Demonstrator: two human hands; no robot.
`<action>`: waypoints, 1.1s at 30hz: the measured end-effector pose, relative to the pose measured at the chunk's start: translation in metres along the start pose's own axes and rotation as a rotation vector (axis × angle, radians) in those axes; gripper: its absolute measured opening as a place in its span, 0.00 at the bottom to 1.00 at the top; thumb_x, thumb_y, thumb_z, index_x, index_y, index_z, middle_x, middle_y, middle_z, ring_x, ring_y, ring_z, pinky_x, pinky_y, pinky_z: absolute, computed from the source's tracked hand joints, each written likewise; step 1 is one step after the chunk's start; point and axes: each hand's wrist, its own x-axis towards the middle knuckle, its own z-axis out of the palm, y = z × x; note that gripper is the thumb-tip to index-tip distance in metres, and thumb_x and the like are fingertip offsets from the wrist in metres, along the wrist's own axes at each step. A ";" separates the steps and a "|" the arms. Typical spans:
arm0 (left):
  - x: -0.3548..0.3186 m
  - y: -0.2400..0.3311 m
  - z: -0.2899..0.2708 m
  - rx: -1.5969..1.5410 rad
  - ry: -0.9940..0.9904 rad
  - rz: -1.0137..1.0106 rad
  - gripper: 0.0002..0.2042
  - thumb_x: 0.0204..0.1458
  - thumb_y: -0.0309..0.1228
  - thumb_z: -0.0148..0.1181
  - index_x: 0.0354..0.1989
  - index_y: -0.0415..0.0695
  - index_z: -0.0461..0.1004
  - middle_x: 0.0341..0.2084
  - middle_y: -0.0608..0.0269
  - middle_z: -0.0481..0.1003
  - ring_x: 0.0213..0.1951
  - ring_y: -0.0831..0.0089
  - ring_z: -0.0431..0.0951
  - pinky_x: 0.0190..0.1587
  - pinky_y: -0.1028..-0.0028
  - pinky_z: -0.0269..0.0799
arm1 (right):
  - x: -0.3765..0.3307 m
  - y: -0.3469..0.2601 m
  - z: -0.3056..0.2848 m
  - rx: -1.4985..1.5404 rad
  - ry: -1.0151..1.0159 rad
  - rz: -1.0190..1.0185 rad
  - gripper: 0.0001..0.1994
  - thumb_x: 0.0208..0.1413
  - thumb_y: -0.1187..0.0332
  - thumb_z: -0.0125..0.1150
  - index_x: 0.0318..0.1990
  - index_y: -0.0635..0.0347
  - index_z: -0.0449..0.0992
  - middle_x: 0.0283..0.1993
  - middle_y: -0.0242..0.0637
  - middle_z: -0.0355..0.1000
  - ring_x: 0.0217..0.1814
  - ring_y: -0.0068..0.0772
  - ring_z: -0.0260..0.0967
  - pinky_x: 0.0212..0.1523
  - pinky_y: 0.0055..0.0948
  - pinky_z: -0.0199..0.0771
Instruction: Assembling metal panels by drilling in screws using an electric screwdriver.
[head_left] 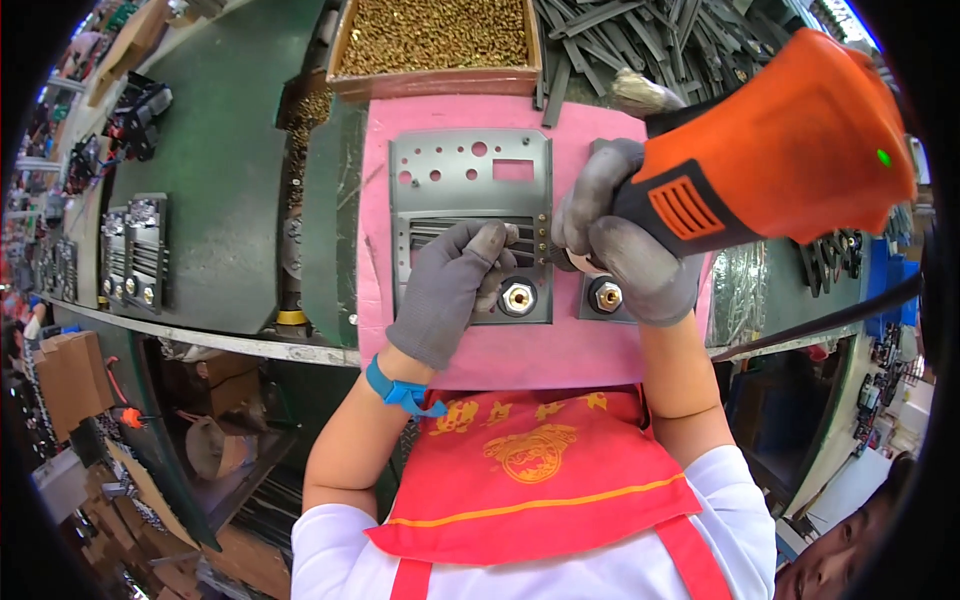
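My right hand (640,240), in a grey glove, grips an orange and black power screwdriver (790,150) with a small green light glowing on it. Its front end sits by the right edge of a grey metal panel (462,190) that has round holes and a rectangular cutout. My left hand (450,280), gloved too and with a blue wrist strap (400,390), rests over the panel's slotted part. Thumb and fingertips are pinched together; what they hold is too small to name. Below them a brass fitting with a hex nut (517,297) sits on the panel. Another panel (590,292) lies partly hidden under my right hand.
Both panels lie on a pink mat (480,355). Behind stands a tray of small brass-coloured parts (435,40), beside a pile of dark metal strips (640,50). Assembled panels (135,255) stand at left on the green bench (210,170). A person (850,540) is at lower right.
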 end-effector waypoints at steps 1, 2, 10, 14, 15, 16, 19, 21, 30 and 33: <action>0.000 0.000 0.003 -0.010 -0.006 -0.006 0.15 0.64 0.40 0.52 0.43 0.39 0.74 0.24 0.70 0.71 0.18 0.88 0.62 0.19 0.83 0.56 | -0.001 0.001 -0.004 -0.009 -0.001 0.009 0.04 0.47 0.75 0.53 0.26 0.62 0.64 0.18 0.31 0.59 0.16 0.24 0.58 0.21 0.26 0.64; 0.001 0.002 0.006 0.007 -0.004 0.002 0.15 0.64 0.40 0.53 0.42 0.38 0.75 0.25 0.70 0.72 0.18 0.88 0.63 0.19 0.83 0.56 | -0.003 0.001 -0.008 0.279 -0.055 -0.038 0.05 0.47 0.75 0.55 0.27 0.62 0.64 0.18 0.31 0.59 0.16 0.25 0.58 0.20 0.27 0.64; 0.000 0.002 0.003 -0.051 -0.008 -0.054 0.20 0.63 0.48 0.52 0.41 0.40 0.75 0.22 0.72 0.70 0.17 0.88 0.60 0.17 0.84 0.53 | 0.009 -0.036 -0.013 0.476 0.049 -0.287 0.11 0.57 0.61 0.55 0.33 0.59 0.67 0.30 0.30 0.62 0.25 0.26 0.60 0.30 0.31 0.63; -0.001 0.006 0.010 -0.225 -0.172 -0.093 0.21 0.62 0.50 0.51 0.40 0.41 0.74 0.22 0.72 0.69 0.17 0.87 0.60 0.17 0.84 0.52 | 0.015 -0.049 -0.008 0.527 0.032 -0.344 0.12 0.58 0.60 0.55 0.33 0.60 0.66 0.30 0.30 0.62 0.23 0.24 0.59 0.27 0.28 0.61; -0.005 0.008 0.013 -0.293 -0.214 -0.104 0.21 0.62 0.50 0.52 0.40 0.41 0.74 0.22 0.72 0.68 0.17 0.87 0.60 0.18 0.84 0.52 | 0.013 -0.049 -0.003 0.537 0.038 -0.328 0.13 0.58 0.59 0.56 0.33 0.60 0.66 0.30 0.30 0.61 0.22 0.23 0.59 0.26 0.28 0.60; -0.008 0.010 0.019 -0.244 -0.166 -0.092 0.22 0.62 0.51 0.50 0.41 0.41 0.73 0.21 0.72 0.66 0.17 0.87 0.58 0.17 0.84 0.52 | 0.012 -0.049 0.003 0.545 0.045 -0.311 0.14 0.58 0.59 0.57 0.34 0.60 0.66 0.29 0.30 0.61 0.22 0.23 0.59 0.25 0.27 0.60; -0.005 0.001 0.013 -0.310 -0.271 -0.065 0.23 0.62 0.53 0.49 0.40 0.41 0.73 0.20 0.73 0.65 0.16 0.86 0.57 0.17 0.84 0.52 | 0.009 -0.057 0.008 0.534 0.088 -0.288 0.15 0.58 0.57 0.59 0.34 0.60 0.65 0.28 0.29 0.60 0.20 0.21 0.58 0.22 0.26 0.60; -0.002 0.001 0.008 -0.372 -0.293 -0.092 0.24 0.62 0.54 0.48 0.38 0.41 0.73 0.19 0.73 0.63 0.16 0.86 0.56 0.17 0.84 0.51 | 0.006 -0.060 0.015 0.482 0.158 -0.247 0.16 0.58 0.57 0.60 0.35 0.61 0.65 0.28 0.29 0.60 0.19 0.21 0.58 0.23 0.25 0.60; -0.008 -0.001 0.021 -0.399 -0.291 -0.038 0.20 0.62 0.53 0.47 0.38 0.46 0.69 0.13 0.77 0.51 0.15 0.84 0.49 0.22 0.82 0.51 | 0.005 -0.054 0.004 0.497 0.100 -0.243 0.16 0.56 0.56 0.60 0.33 0.57 0.63 0.25 0.29 0.59 0.21 0.20 0.54 0.24 0.22 0.55; -0.010 0.000 0.019 -0.463 -0.298 -0.048 0.22 0.62 0.53 0.47 0.42 0.44 0.70 0.15 0.78 0.53 0.17 0.86 0.50 0.23 0.84 0.51 | 0.003 -0.054 0.001 0.514 0.053 -0.205 0.16 0.55 0.56 0.59 0.33 0.56 0.62 0.25 0.30 0.59 0.22 0.20 0.53 0.25 0.20 0.54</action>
